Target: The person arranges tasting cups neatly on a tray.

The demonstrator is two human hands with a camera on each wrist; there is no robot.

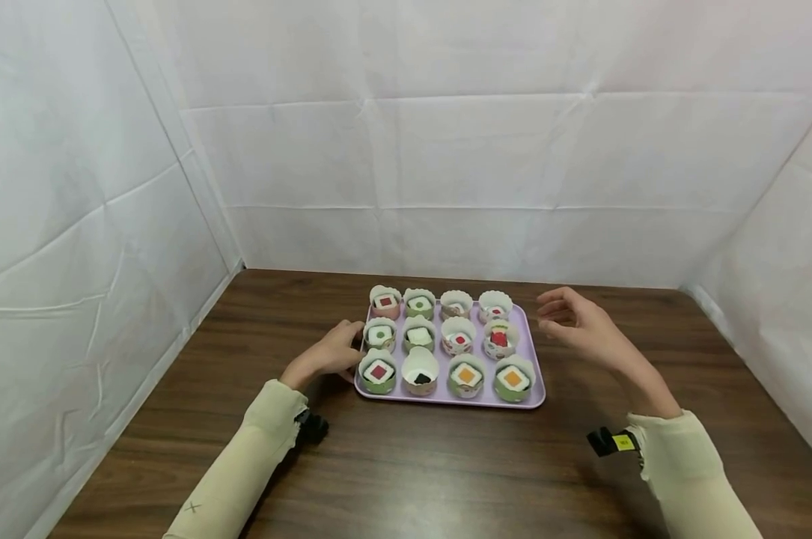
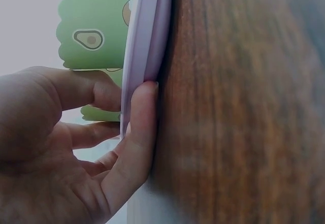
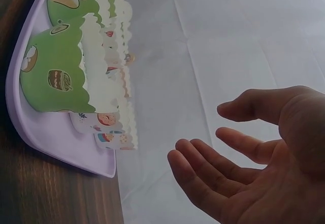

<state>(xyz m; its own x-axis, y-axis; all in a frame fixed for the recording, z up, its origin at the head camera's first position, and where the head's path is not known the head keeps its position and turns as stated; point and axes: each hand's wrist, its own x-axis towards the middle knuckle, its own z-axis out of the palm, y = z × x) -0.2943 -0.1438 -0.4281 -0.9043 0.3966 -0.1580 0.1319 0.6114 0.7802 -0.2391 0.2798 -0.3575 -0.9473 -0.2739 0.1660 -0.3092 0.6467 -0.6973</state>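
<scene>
A lilac tray (image 1: 439,400) lies on the wooden table, bearing several scalloped paper cups in rows. Most cups show small white sushi-like pieces with red, green or orange centres; the front cup second from the left (image 1: 420,364) has a black piece at its bottom. At the tray's left edge, my left hand (image 1: 331,350) grips the rim, its fingers on both faces of it in the left wrist view. A green cup (image 2: 96,26) with an avocado print stands just by that hand. Off the tray's right side, my right hand (image 1: 584,322) hovers with loosely bent fingers, touching nothing.
The dark wooden table (image 1: 406,471) spreads around the tray. White cloth walls (image 1: 459,150) close off its back and both sides. Each wrist wears a black strap, with a yellow label (image 1: 624,442) on the right one.
</scene>
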